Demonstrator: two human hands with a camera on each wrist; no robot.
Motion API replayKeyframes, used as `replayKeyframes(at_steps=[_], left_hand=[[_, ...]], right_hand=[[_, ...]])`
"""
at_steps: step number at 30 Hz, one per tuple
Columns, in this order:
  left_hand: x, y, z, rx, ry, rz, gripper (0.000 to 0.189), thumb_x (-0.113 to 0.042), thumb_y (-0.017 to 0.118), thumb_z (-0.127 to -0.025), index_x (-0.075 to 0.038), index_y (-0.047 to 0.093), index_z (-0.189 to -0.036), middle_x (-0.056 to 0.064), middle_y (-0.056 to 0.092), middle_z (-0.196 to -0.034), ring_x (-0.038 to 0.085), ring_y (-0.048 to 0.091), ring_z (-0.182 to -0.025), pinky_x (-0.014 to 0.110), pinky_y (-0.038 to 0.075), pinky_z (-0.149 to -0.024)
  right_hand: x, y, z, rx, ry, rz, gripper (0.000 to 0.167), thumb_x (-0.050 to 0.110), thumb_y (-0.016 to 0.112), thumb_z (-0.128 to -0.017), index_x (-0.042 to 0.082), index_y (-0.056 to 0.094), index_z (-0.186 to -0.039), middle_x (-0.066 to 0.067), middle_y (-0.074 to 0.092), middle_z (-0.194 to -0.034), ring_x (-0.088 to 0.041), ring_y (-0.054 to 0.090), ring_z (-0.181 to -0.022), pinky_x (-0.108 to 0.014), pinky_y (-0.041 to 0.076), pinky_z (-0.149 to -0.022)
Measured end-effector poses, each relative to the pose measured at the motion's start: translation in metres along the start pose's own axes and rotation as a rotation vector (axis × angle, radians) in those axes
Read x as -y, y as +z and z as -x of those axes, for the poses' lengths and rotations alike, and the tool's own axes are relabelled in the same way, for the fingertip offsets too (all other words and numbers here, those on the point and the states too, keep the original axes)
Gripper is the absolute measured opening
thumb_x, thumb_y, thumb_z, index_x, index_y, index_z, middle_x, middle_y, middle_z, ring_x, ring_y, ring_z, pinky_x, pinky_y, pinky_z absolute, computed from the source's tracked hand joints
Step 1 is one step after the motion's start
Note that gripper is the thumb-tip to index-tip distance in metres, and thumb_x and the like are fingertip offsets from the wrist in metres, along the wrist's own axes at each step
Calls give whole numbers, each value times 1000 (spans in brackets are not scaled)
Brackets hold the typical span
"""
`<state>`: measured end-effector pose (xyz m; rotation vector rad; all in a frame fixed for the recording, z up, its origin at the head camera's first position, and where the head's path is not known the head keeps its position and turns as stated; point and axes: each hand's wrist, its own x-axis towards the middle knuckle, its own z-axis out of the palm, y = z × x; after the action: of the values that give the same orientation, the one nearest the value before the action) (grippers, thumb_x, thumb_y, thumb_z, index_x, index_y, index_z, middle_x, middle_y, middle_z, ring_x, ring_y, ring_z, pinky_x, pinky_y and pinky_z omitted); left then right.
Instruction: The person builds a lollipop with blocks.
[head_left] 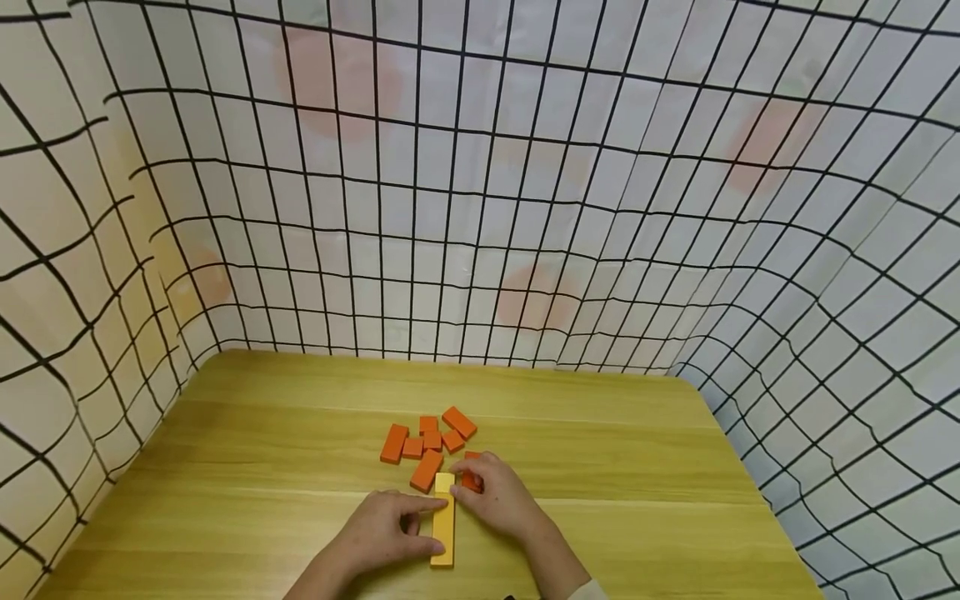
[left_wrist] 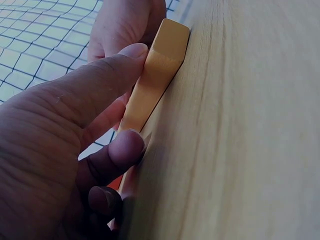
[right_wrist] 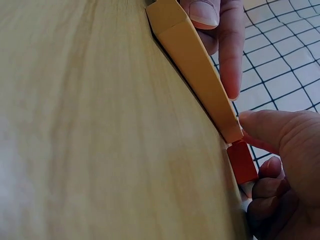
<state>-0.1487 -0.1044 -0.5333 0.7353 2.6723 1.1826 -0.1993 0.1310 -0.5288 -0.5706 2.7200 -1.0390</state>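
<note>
A long yellow block (head_left: 442, 533) lies lengthwise on the table, with a shorter yellow block (head_left: 445, 481) in line at its far end. My left hand (head_left: 382, 529) holds the long block from the left, thumb near the close end and index finger across its top. From the right, my right hand (head_left: 501, 497) pinches the far end with thumb and index finger. An orange block (head_left: 472, 473) lies partly hidden beneath that hand. In the right wrist view, an orange-red block (right_wrist: 242, 162) sits just past the yellow end, close to my curled fingers.
Several orange blocks (head_left: 432, 440) of different lengths lie loosely grouped beyond the yellow ones. One longer orange block (head_left: 427, 471) is close to the far yellow end. Black wire mesh (head_left: 465, 225) over pale sheeting walls the wooden table (head_left: 637, 467) at the back and sides.
</note>
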Motion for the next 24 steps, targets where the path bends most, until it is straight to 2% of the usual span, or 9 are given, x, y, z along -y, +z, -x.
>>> replayKeyframes(at_steps=[6,13,24], left_hand=[[-3,-2,0,-7,8,17,59,-55,82,-80,-25,73,-129,-19,52,-64,-5,42,-57,20,38,-59],[-2,0,2,2,6,41,59,-54,83,-79,-24,73,-129,-18,52,-64,-6,42,-56,19,37,-56],[-1,1,1,3,12,44,58,-53,83,-80,-22,73,-129,-19,52,-64,-6,42,-56,19,39,-56]], right_hand=[[2,-1,-1,-6,1,26,25,40,70,-96,30,73,-119,7,56,-97,-10,47,-79,-27,40,-67],[2,1,2,-8,5,5,24,39,70,-97,28,72,-118,8,58,-99,-10,49,-81,-27,41,-69],[3,1,2,-12,8,10,23,38,70,-96,28,74,-117,7,56,-95,-9,46,-78,-26,39,-66]])
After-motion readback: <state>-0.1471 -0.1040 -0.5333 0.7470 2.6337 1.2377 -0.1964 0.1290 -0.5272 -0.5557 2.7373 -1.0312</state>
